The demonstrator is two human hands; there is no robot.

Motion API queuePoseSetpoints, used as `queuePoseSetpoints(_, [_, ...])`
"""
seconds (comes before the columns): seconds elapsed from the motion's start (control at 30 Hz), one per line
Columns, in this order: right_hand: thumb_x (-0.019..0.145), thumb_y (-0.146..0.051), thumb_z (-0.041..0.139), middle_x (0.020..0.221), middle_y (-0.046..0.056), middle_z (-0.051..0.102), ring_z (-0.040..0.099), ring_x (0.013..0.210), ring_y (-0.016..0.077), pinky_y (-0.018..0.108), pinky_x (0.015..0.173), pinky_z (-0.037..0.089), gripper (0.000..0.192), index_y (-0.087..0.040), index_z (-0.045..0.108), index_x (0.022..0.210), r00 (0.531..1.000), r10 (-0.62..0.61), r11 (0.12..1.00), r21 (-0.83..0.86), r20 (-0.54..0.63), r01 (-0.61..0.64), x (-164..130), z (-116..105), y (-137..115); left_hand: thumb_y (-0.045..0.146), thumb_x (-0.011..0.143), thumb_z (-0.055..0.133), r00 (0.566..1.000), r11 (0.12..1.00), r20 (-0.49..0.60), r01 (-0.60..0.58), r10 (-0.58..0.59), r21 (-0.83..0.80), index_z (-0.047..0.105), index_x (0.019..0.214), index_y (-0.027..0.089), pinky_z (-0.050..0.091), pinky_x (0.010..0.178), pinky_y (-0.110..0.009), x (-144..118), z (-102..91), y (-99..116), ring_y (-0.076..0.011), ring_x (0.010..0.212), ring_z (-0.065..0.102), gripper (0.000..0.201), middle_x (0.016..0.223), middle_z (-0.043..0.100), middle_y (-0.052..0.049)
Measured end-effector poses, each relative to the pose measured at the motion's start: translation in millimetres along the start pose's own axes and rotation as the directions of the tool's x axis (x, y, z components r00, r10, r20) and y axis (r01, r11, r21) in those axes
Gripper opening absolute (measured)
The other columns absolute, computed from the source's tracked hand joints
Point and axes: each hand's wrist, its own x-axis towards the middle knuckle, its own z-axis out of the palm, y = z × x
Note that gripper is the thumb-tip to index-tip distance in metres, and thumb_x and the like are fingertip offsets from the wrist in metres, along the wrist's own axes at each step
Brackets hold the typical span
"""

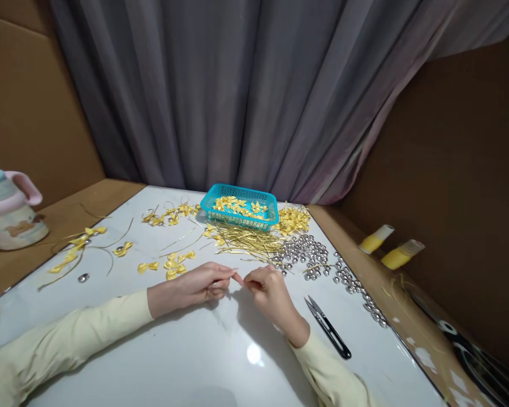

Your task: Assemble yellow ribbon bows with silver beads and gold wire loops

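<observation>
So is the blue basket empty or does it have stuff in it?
Not empty: yellow bows lie inside the basket.

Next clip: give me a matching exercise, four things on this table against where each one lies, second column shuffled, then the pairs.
Things:
1. basket
2. snips
3. silver beads
4. mug

Places:
A. far left edge, on the brown board
B. back middle of the white table, holding yellow bows
C. just right of the right hand
D. right of the gold wire pile

Pairs: 1-B, 2-C, 3-D, 4-A
</observation>
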Motion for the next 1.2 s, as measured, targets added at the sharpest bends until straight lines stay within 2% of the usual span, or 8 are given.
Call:
queuePoseSetpoints(0.17, [0.074,-0.013,0.065,0.052,0.000,0.064,0.044,0.048,0.0092,0.026,0.069,0.033,0.015,-0.016,0.068,0.059,0.995,0.103,0.995,0.006,-0.014,-0.103,-1.0,5.0,-2.9,0.044,0.070,0.068,0.991,0.995,-0.112,-0.085,0.078,-0.055,0.061,0.080,0.014,0.010,0.048,-0.025,-2.7,8.4,-5.3,-0.0063,0.045,0.013,0.032,0.046,0.023,0.011])
queuePoseSetpoints(0.33, [0.077,-0.017,0.061,0.045,-0.001,0.061,0.045,0.042,0.0085,0.021,0.054,0.035,0.026,-0.014,0.065,0.051,0.982,0.188,0.981,0.045,0.031,-0.189,-0.1,3.3,-6.2,0.043,0.077,0.062,0.957,0.981,-0.228,-0.153,0.178,0.123,0.061,0.071,0.011,0.008,0.050,-0.027,-10.6,20.3,-2.3,-0.0064,0.046,0.016,0.032,0.045,0.031,0.009])
queuePoseSetpoints(0.47, [0.079,-0.017,0.058,0.047,-0.001,0.062,0.050,0.044,0.0100,0.020,0.050,0.035,0.025,-0.014,0.065,0.055,0.979,0.203,0.979,0.024,0.033,-0.204,1.5,-4.2,-5.8,0.043,0.079,0.058,0.953,0.966,-0.221,-0.165,0.209,0.201,0.063,0.076,0.011,0.010,0.049,-0.026,-10.7,23.1,-2.3,-0.0065,0.045,0.018,0.033,0.046,0.035,0.008])
queuePoseSetpoints(0.6, [0.078,-0.015,0.057,0.075,0.004,0.070,0.058,0.068,0.0176,0.030,0.072,0.035,0.013,-0.015,0.069,0.082,0.987,0.153,0.985,-0.076,-0.054,-0.157,2.2,-17.8,-4.1,0.043,0.077,0.058,0.950,0.971,-0.245,-0.148,0.192,0.186,0.062,0.076,0.012,0.012,0.048,-0.025,-8.3,20.8,-2.1,-0.0062,0.043,0.017,0.032,0.044,0.035,0.010])
queuePoseSetpoints(0.7, [0.075,-0.014,0.059,0.102,0.008,0.068,0.055,0.092,0.0255,0.036,0.080,0.030,0.038,-0.016,0.061,0.113,0.996,0.064,0.977,-0.199,-0.068,-0.077,0.9,-21.1,-3.6,0.044,0.076,0.059,0.947,0.972,-0.254,-0.153,0.195,0.176,0.055,0.065,0.014,0.012,0.047,-0.024,-7.7,20.0,-1.0,-0.0058,0.043,0.018,0.033,0.045,0.036,0.009])
queuePoseSetpoints(0.77, [0.077,-0.015,0.059,0.108,0.008,0.066,0.053,0.096,0.0263,0.037,0.080,0.029,0.043,-0.016,0.057,0.120,1.000,-0.003,0.962,-0.273,-0.027,-0.004,-0.4,-18.1,-3.6,0.045,0.075,0.059,0.947,0.973,-0.258,-0.150,0.193,0.178,0.053,0.063,0.014,0.012,0.047,-0.024,-7.8,20.3,-0.4,-0.0058,0.043,0.020,0.033,0.046,0.038,0.008])
queuePoseSetpoints(1.03, [0.075,-0.010,0.055,0.097,0.006,0.069,0.051,0.092,0.0235,0.037,0.078,0.026,0.037,-0.016,0.062,0.110,0.989,-0.147,0.926,-0.355,-0.029,0.127,-3.8,-11.7,-5.5,0.047,0.076,0.057,0.948,0.972,-0.244,-0.163,0.202,0.171,0.061,0.080,0.011,0.014,0.047,-0.023,-8.5,18.6,-2.2,-0.0066,0.044,0.019,0.036,0.047,0.036,0.009])
queuePoseSetpoints(1.2, [0.083,-0.016,0.052,0.085,0.005,0.069,0.050,0.086,0.0217,0.038,0.078,0.024,0.019,-0.016,0.065,0.097,0.965,-0.260,0.880,-0.421,-0.039,0.220,-2.6,-5.7,-2.6,0.042,0.075,0.059,0.949,0.973,-0.243,-0.164,0.201,0.165,0.056,0.068,0.013,0.012,0.047,-0.023,-7.0,16.8,-4.6,-0.0064,0.045,0.020,0.030,0.049,0.037,0.008])
